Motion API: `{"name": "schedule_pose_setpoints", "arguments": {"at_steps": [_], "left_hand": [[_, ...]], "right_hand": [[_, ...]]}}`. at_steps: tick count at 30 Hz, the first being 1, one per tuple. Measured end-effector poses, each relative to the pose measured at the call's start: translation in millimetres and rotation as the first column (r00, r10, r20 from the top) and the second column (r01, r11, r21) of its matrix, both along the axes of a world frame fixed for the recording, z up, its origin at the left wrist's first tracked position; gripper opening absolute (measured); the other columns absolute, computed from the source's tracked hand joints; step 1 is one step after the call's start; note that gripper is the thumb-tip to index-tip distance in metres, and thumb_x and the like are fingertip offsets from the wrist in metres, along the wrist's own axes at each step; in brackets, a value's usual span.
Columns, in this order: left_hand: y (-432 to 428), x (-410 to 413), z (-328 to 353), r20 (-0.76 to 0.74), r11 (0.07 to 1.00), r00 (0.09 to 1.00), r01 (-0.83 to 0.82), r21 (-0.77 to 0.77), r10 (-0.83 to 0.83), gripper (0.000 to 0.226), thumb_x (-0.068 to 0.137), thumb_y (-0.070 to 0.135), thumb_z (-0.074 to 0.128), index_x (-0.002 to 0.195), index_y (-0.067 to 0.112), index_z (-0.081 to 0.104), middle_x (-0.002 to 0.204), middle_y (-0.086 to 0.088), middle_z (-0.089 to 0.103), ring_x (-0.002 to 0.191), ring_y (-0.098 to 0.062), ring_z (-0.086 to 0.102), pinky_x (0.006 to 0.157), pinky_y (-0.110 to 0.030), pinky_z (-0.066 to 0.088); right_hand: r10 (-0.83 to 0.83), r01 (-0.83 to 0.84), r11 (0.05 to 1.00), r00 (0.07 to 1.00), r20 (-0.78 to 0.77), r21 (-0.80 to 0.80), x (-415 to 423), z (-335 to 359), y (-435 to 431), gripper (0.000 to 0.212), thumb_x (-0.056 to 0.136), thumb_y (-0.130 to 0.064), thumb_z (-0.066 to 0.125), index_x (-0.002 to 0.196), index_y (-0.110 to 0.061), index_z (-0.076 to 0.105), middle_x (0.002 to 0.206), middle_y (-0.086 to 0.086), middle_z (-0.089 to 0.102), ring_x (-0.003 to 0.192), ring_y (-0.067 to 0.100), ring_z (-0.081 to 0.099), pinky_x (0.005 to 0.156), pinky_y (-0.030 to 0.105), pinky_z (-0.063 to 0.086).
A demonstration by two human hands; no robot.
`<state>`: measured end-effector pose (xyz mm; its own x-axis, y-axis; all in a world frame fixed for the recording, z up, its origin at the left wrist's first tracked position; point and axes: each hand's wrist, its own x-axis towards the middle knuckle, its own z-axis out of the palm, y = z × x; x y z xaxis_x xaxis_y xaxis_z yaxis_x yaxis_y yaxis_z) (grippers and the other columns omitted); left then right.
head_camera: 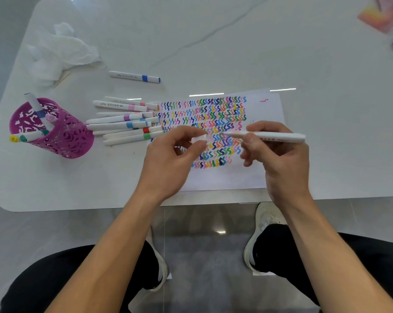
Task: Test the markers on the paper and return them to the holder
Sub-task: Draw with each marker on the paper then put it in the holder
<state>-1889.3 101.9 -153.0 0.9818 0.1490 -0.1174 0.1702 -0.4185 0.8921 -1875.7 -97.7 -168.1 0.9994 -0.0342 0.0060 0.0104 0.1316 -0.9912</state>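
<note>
- Tabletop (236, 41): white; carries everything listed.
- Paper (224, 177): at the near edge, in front of the person, within easy reach for testing. It is mostly filled with rows of coloured squiggles.
- Tissue (60, 50): crumpled, towards the far-left corner, out of the way.
- Holder (62, 136): purple, pierced, near the left edge. A few markers stand in it, probably ones already tested.
- Loose markers (123, 125): capped, heaped between holder and paper, probably waiting their turn.
- Right hand (279, 154): fingers curled round a marker (276, 136), held level with its bare tip pointing left above the squiggles.
- Left hand (170, 159): thumb and forefinger pinch the cap (198, 139), just apart from the tip. Whether it is coming off or going on cannot be told.
- Blue marker (134, 76): capped, alone, beyond the heap.
</note>
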Motion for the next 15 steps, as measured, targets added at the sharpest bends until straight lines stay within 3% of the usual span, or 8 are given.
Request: {"name": "schedule_pose_setpoints", "arguments": {"at_steps": [3, 6, 10, 15], "left_hand": [[1, -1, 2, -0.043, 0.992, 0.999, -0.01, -0.124, 0.005, 0.016, 0.096, 0.024, 0.069, 0.109, 0.028, 0.075, 0.094, 0.011, 0.074, 0.088, -0.007, 0.07, 0.082, -0.022, 0.058], [0, -2, 4, -0.033, 0.985, 0.999, 0.021, -0.173, -0.027, 0.017, 0.098, 0.021, 0.065, 0.107, 0.032, 0.075, 0.091, 0.014, 0.075, 0.087, -0.007, 0.069, 0.081, -0.023, 0.058], [0, -2, 4, -0.034, 0.984, 0.996, 0.071, -0.166, -0.078, 0.026, 0.1, 0.015, 0.061, 0.104, 0.039, 0.072, 0.091, 0.014, 0.074, 0.087, -0.01, 0.069, 0.083, -0.026, 0.058], [-1, -2, 3, -0.039, 0.982, 0.991, 0.125, -0.144, -0.132, 0.024, 0.101, 0.014, 0.06, 0.108, 0.033, 0.074, 0.092, 0.005, 0.074, 0.086, -0.011, 0.068, 0.081, -0.027, 0.057]], "right_hand": [[0.041, -0.039, 0.996, 0.999, -0.017, 0.083, 1, 4, 4, 0.016, 0.091, -0.023, 0.068, 0.101, -0.013, 0.076, 0.078, 0.009, 0.076, 0.064, 0.026, 0.069, 0.059, 0.03, 0.056], [0.047, -0.046, 0.997, 0.999, -0.026, 0.055, -1, 4, 9, 0.018, 0.093, -0.025, 0.066, 0.101, -0.013, 0.076, 0.078, 0.008, 0.076, 0.064, 0.026, 0.07, 0.059, 0.032, 0.057], [0.048, -0.049, 0.998, 0.998, -0.028, -0.035, -3, 1, 10, 0.014, 0.099, -0.016, 0.063, 0.1, -0.011, 0.076, 0.076, 0.007, 0.076, 0.063, 0.026, 0.071, 0.059, 0.032, 0.058], [0.077, -0.079, 0.993, 0.997, -0.029, -0.085, -5, -1, 12, 0.012, 0.1, -0.016, 0.065, 0.099, -0.013, 0.077, 0.076, 0.007, 0.076, 0.064, 0.027, 0.072, 0.059, 0.034, 0.06]]}}
